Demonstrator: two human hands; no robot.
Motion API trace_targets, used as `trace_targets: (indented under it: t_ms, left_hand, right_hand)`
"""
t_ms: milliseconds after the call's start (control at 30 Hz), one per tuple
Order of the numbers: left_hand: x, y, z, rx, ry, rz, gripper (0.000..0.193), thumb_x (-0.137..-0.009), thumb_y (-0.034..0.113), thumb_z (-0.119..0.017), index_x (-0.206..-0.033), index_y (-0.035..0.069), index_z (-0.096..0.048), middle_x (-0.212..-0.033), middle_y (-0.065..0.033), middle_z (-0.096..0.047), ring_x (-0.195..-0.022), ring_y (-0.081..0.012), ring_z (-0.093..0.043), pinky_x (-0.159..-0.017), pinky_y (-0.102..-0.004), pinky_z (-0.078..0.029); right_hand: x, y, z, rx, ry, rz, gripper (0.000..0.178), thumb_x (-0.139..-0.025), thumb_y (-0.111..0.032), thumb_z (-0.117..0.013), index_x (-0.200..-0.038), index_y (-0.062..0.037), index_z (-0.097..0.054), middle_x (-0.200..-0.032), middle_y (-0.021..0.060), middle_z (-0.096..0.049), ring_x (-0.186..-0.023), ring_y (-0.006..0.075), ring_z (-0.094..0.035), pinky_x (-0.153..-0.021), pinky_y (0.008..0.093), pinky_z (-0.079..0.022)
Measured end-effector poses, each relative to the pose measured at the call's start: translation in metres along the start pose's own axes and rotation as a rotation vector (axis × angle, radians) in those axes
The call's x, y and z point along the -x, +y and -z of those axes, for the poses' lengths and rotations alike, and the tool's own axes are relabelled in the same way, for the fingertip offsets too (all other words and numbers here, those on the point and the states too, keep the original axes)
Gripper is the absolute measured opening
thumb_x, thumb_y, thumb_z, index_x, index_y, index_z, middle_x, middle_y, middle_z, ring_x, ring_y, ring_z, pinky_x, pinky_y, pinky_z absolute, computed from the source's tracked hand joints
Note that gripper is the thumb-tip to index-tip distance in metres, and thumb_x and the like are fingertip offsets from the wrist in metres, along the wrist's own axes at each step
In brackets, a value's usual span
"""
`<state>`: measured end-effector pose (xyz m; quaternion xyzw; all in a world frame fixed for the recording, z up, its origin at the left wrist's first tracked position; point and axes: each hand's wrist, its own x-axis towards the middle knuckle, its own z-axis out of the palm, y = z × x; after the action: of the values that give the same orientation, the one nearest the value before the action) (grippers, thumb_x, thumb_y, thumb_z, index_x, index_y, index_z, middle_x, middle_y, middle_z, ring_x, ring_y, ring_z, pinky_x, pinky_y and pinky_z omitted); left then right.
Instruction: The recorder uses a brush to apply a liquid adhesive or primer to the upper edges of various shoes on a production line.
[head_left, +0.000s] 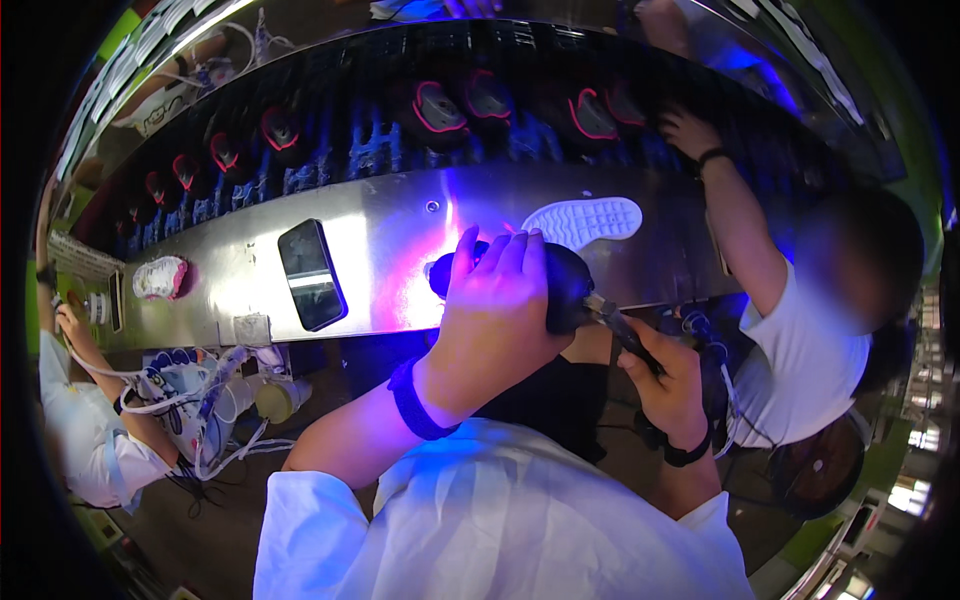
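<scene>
My left hand [500, 310] is wrapped over a dark shoe [568, 285] and grips it above the metal bench. Most of the shoe lies hidden under the hand. My right hand [668, 385] is closed around the black handles of a pair of pliers [632, 338]. The metal jaws of the pliers meet the shoe's right end; whether they pinch it cannot be made out. Just beyond the shoe, a white shoe sole [585, 220] with a patterned face lies on the bench.
A phone [312, 275] and a small metal ring [432, 207] lie on the metal bench [380, 215]. Farther left is a white and pink shoe piece [160, 277]. Dark shoes with pink rims [438, 108] line the rack behind. Co-workers sit on both sides; one's hand [690, 132] reaches toward the rack.
</scene>
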<state>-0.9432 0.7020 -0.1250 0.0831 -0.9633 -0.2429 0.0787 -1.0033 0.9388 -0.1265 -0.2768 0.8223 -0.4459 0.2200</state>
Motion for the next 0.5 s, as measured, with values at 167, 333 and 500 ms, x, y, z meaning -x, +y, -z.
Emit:
trace_targets:
  t_ms: [167,333,500]
  left_hand:
    - [-0.021,-0.020,0.008,0.081,-0.064,0.080,0.088,-0.064,0.038,-0.089,-0.132,-0.007,-0.056,-0.121,-0.0222,-0.066,-0.114,-0.0365,-0.065,-0.113,-0.0555,-0.037]
    - [-0.021,-0.035,0.007,0.055,-0.079,0.106,0.095,-0.067,0.035,-0.088,-0.143,-0.004,-0.047,-0.126,-0.0227,-0.063,-0.113,-0.0386,-0.064,-0.108,-0.0533,-0.043]
    - [-0.005,-0.063,0.022,-0.146,-0.317,-0.004,0.102,-0.070,0.026,-0.087,-0.157,0.012,-0.036,-0.118,-0.0199,-0.063,-0.104,-0.0381,-0.066,-0.086,-0.0460,-0.056]
  right_hand:
    - [-0.035,0.013,-0.012,0.034,0.003,0.047,0.037,-0.091,-0.008,-0.072,-0.127,-0.0038,-0.068,-0.098,0.0159,-0.072,-0.085,0.0252,-0.071,-0.078,0.0309,-0.053]
    - [-0.046,0.037,-0.038,-0.132,0.098,0.050,0.038,-0.095,-0.010,-0.070,-0.131,-0.0006,-0.065,-0.101,0.0117,-0.074,-0.088,0.0182,-0.070,-0.084,0.0307,-0.053]
    - [-0.038,0.052,-0.047,-0.431,-0.011,-0.200,0.038,-0.098,-0.011,-0.068,-0.134,0.0012,-0.063,-0.094,0.0058,-0.071,-0.083,0.0113,-0.064,-0.078,0.0274,-0.051]
